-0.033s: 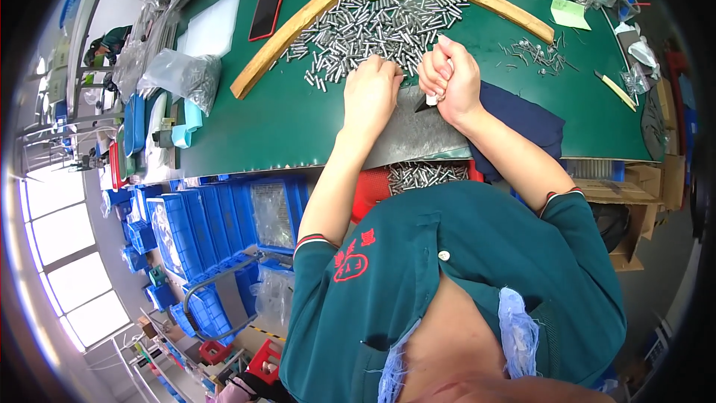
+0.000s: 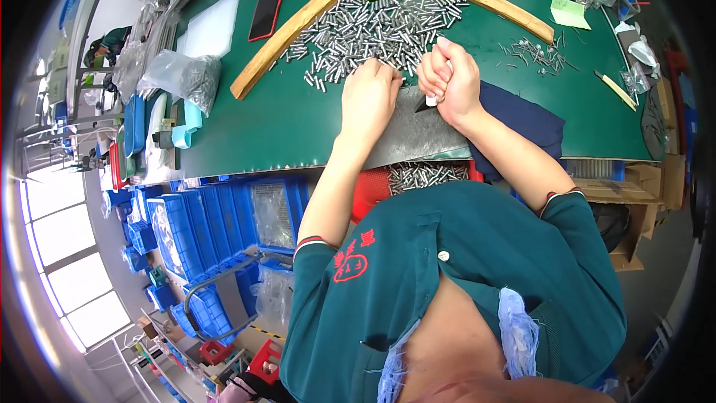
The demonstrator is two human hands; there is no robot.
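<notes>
A green tabletop point(image 2: 261, 130), its edges bowed by the fisheye lens; at its far middle, a heap of short, silvery metal pins point(image 2: 380, 22), framed by a long wooden strip point(image 2: 313, 30) on the left and a shorter wooden bar point(image 2: 477, 1) on the right, their far ends together; left of these, a red-edged phone point(image 2: 267, 11), white sheets point(image 2: 212, 26) and a clear bag of metal parts point(image 2: 201, 83); at the near edge, a grey mat point(image 2: 418, 134) beside dark blue cloth point(image 2: 526, 121); rightward, scattered metal bits point(image 2: 541, 56), a pale green note point(image 2: 570, 13) and a yellow-handled tool point(image 2: 617, 91).
</notes>
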